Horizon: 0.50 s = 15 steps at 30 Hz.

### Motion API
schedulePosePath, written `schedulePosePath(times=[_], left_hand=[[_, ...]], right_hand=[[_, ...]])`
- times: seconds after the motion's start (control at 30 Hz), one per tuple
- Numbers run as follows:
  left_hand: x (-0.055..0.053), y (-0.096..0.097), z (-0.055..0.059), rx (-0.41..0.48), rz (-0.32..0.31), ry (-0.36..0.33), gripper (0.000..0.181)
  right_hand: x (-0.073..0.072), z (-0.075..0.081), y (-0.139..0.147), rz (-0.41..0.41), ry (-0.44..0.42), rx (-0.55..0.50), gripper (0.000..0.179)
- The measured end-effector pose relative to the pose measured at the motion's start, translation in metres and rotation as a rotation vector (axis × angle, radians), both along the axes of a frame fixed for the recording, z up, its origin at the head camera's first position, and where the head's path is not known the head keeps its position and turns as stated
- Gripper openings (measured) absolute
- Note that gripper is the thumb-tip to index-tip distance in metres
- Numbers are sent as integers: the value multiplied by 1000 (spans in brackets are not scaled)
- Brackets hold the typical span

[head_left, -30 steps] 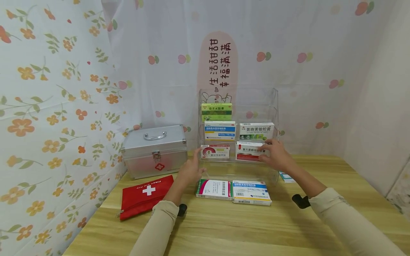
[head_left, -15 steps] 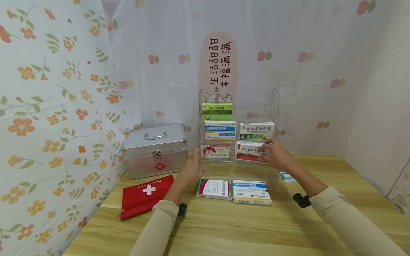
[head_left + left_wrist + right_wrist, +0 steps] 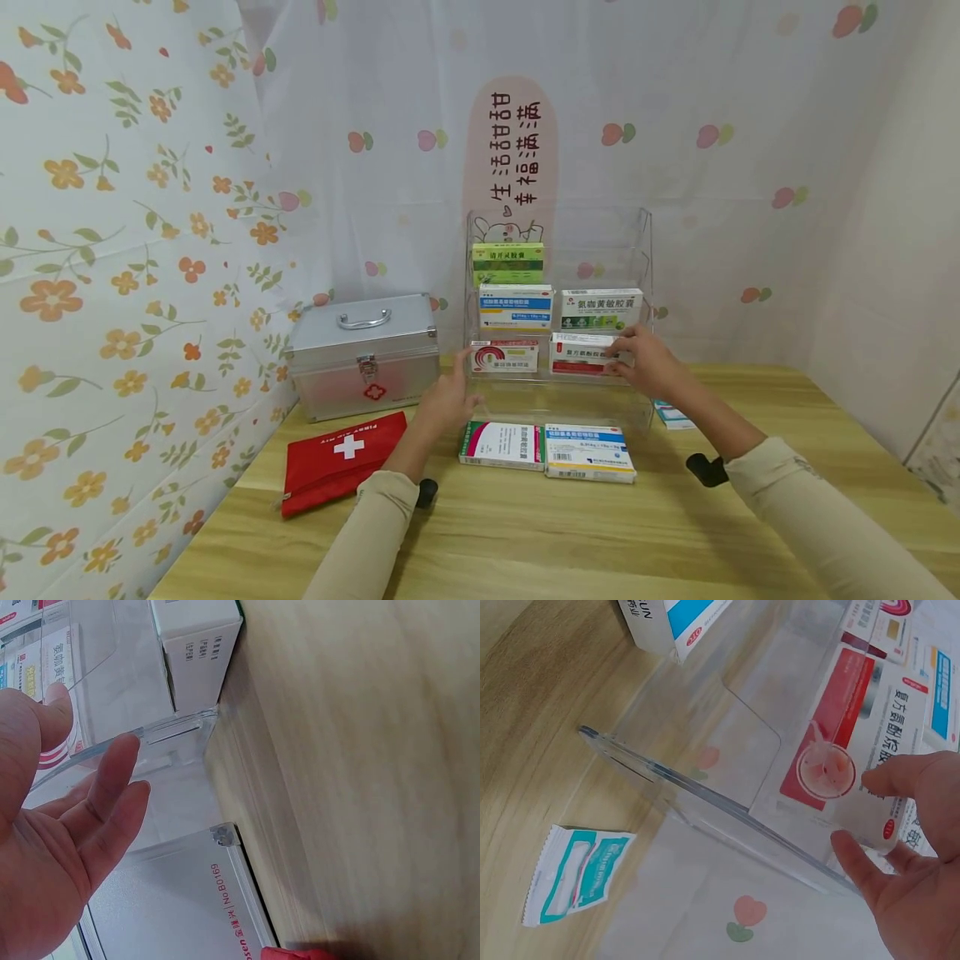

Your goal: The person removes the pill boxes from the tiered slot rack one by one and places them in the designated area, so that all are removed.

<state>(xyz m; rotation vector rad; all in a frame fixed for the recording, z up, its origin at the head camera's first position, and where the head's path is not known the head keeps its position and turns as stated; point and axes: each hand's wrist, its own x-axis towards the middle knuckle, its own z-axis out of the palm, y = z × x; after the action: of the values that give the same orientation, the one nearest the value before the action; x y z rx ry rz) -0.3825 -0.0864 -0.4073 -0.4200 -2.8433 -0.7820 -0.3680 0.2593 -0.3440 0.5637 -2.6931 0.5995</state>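
Observation:
A clear acrylic display rack (image 3: pixel 562 398) stands on the table with medicine boxes on its tiers. At its lower tier my right hand (image 3: pixel 647 362) pinches the right end of a white and red medicine box (image 3: pixel 577 354). The thumb (image 3: pixel 889 776) lies on the box's front in the right wrist view; some fingertips are hidden behind it. My left hand (image 3: pixel 447 396) is at the rack's left side, fingers loosely extended, an index finger by the edge beside a white box with pink rings (image 3: pixel 504 356). The left wrist view shows nothing in that palm (image 3: pixel 45 877).
A silver first-aid case (image 3: pixel 363 358) and a red first-aid pouch (image 3: pixel 341 462) are at the left. Two boxes, one green and white (image 3: pixel 501 443), one blue and white (image 3: pixel 588 454), lie before the rack. A small teal packet (image 3: pixel 577 874) lies right of it.
The white and red box has shifted very slightly left on the tier, with my right hand still on it. My left hand stays in place at the rack's side.

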Motion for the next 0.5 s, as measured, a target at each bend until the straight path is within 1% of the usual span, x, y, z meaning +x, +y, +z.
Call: schedulePosePath(times=[0.07,0.2,0.37,0.5], left_hand=[[0,0,0,-7,3,4,92],[1,0,1,-15,2,15,91],[2,1,0,-16,-6,17,90],[3,0,1,-14,3,20,91]], right_hand=[[1,1,-1,-2,20,5,17],[3,4,-1,22,86,2,16],[7,9,-1,67,176,-15,17],[8,11,0,107,242,-32,20]])
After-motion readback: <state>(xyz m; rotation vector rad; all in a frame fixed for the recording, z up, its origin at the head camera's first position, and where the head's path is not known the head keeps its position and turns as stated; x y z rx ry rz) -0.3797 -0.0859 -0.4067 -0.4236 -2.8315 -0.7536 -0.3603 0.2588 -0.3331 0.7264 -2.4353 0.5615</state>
